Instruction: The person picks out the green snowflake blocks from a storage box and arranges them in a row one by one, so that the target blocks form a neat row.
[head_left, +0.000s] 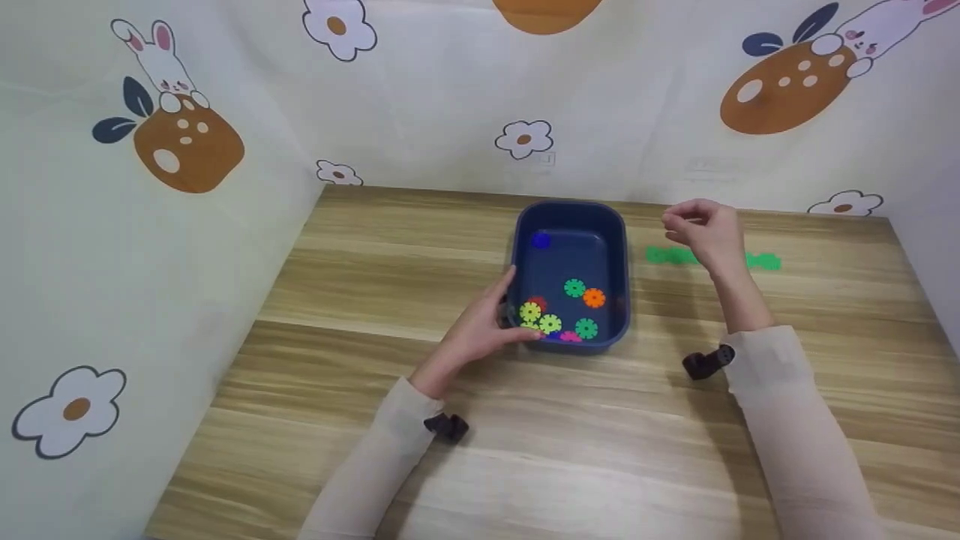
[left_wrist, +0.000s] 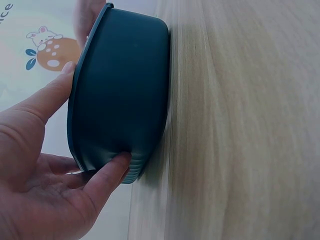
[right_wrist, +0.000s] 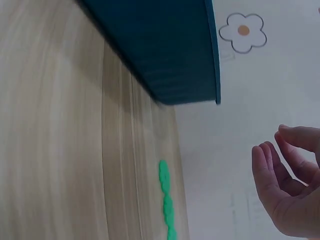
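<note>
A dark blue rectangular bin (head_left: 574, 255) stands on the table, holding several small notched plastic discs. Yellow discs (head_left: 550, 324) gather at its near left corner; one orange disc (head_left: 594, 298) lies against a green disc (head_left: 574, 288), and a blue disc (head_left: 541, 240) lies farther back. My left hand (head_left: 476, 330) grips that near left corner, thumb and fingers spread across two sides. To the right, my right hand (head_left: 712, 234) is raised above a green strip (head_left: 763, 261) of joined discs, which it partly covers. Its thumb and index tips meet, and nothing shows between them (right_wrist: 295, 185).
The wooden table (head_left: 300, 420) ends at a printed cloth wall (head_left: 427, 97) behind the bin. Each sleeve carries a small black camera, one on the left cuff (head_left: 448, 427) and one on the right (head_left: 705, 364).
</note>
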